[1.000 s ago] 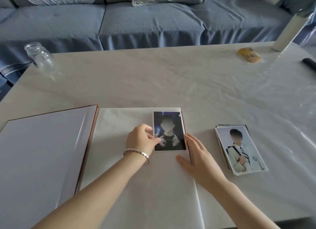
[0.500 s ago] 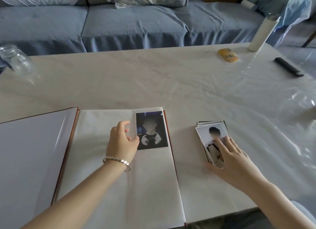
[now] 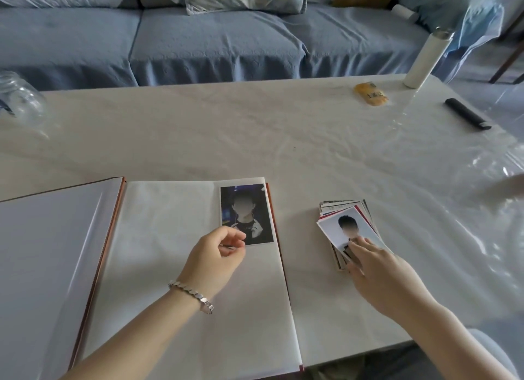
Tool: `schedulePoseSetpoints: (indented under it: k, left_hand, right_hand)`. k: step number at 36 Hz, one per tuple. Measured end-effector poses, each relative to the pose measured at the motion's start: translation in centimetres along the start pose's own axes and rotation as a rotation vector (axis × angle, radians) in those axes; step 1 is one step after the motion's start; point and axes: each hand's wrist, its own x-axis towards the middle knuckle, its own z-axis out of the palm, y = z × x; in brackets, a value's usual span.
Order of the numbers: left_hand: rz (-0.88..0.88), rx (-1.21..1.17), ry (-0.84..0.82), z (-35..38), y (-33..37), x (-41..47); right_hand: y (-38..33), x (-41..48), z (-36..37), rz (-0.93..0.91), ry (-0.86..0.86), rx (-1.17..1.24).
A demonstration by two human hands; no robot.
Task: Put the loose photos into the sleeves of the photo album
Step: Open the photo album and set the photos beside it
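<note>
Progress looks early: one dark photo (image 3: 246, 214) lies in the top right corner of the photo album (image 3: 158, 218), on its right-hand page, upright & close to the outer edge. Whether it's fully under the sleeve film or just laid on top, can't tell. Rest of that page is bare white & the left page shows only glossy film, so approx. everything else is left to do. Stack of loose photos (image 3: 344, 205) sits on the desk (image 3: 255, 130) just right of the album, fanned a bit, several deep, exact count not readable. Left hand (image 3: 215, 255) hovers at the dark photo's lower left corner w/ fingers curled toward the thumb; it may be pinching film or the photo's edge, but can't tell. Right hand (image 3: 377, 269) is flattish, fingers straight, tips pressing the top photo (image 3: 331, 229) of the stack, not gripping it. Best guess: first print is being settled while the next is being slid free. That next move prob. needs one print peeled off w/o dragging the others along.
</note>
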Motion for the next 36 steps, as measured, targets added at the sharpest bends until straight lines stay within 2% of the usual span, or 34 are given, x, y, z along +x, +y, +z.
schedulePoseSetpoints:
  k: [2,5,8,10,12,14,17,19,22,24,29,36]
  left_hand:
    - [-0.048,-0.037,-0.024,-0.1,0.0,-0.2]
    - [-0.127,-0.176,-0.091,-0.2,0.7,-0.6]
    - [-0.225,-0.441,-0.202,-0.1,2.1,-1.3]
    - [-0.248,-0.581,-0.265,0.1,3.0,-1.8]
    - [-0.221,-0.643,-0.291,0.4,3.8,-2.3]
    - [-0.151,-0.689,-0.237,0.5,3.9,-2.8]
    - [-0.116,-0.614,-0.014,-0.4,2.8,-2.9]
    - [-0.089,-0.395,0.159,-1.6,1.2,-2.6]
    - [-0.015,-0.068,0.304,-3.7,-1.3,-2.3]
    - [0.0,0.022,0.317,-5.0,-2.8,-2.3]
    - [-0.041,0.105,0.316,-7.2,-5.3,-3.0]
    - [-0.072,0.177,0.308,-8.2,-5.8,-3.9]
  right_hand:
    - [-0.4,-0.3,-0.3,0.036,0.068,0.03]
    - [-1.1,-0.5,-0.4,0.018,0.34,0.083]
    - [-2.9,-0.6,-0.1,-0.123,0.638,0.192]
    - [-4.8,-0.8,0.1,-0.253,0.707,0.255]
    - [-7.2,-1.0,0.3,-0.389,0.678,0.287]
    - [-9.3,-1.1,0.9,-0.517,0.591,0.314]
    - [-11.5,-1.1,1.5,-0.609,0.446,0.345]
    - [-12.0,-1.0,1.7,-0.619,0.363,0.337]
    - [-11.5,-0.6,2.3,-0.514,0.307,0.298]
    - [-10.7,-0.1,3.0,-0.389,0.256,0.293]
    - [-9.1,0.7,4.1,-0.213,0.079,0.425]
    - [-10.0,0.2,4.5,-0.14,0.036,0.412]
